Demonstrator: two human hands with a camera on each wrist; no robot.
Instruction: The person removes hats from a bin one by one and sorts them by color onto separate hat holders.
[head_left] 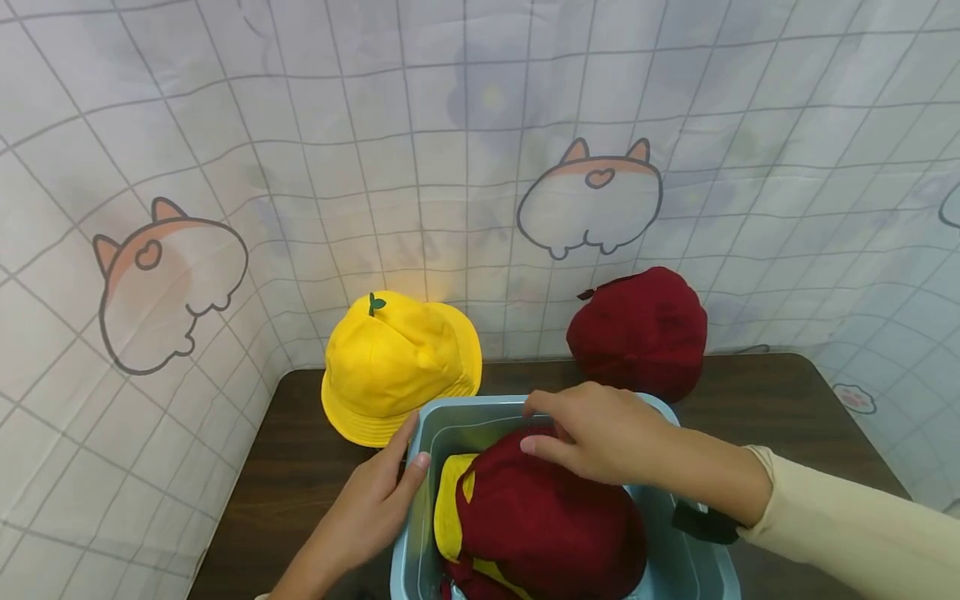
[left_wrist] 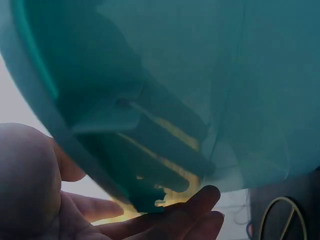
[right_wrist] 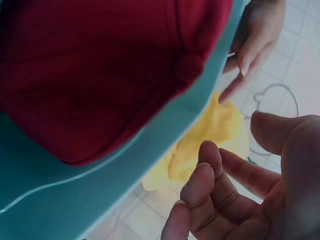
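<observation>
A light blue plastic bin (head_left: 431, 421) stands at the table's front, with a dark red hat (head_left: 555, 533) and a yellow hat (head_left: 447, 517) in it, the red one partly over the yellow. My left hand (head_left: 367, 500) rests along the bin's left side, thumb at the rim; the left wrist view shows its fingers (left_wrist: 175, 220) extended against the outer wall (left_wrist: 240, 100). Above the red hat and the bin's far rim hovers my right hand (head_left: 600, 429). Its fingers (right_wrist: 200, 185) are loosely bent in the right wrist view, with nothing between them and the thumb.
Behind the bin at left, a yellow hat with a green sprout (head_left: 397, 358) sits on the dark wood table (head_left: 780, 417). Another dark red hat (head_left: 641, 333) stands at the back right, by the patterned curtain (head_left: 480, 183).
</observation>
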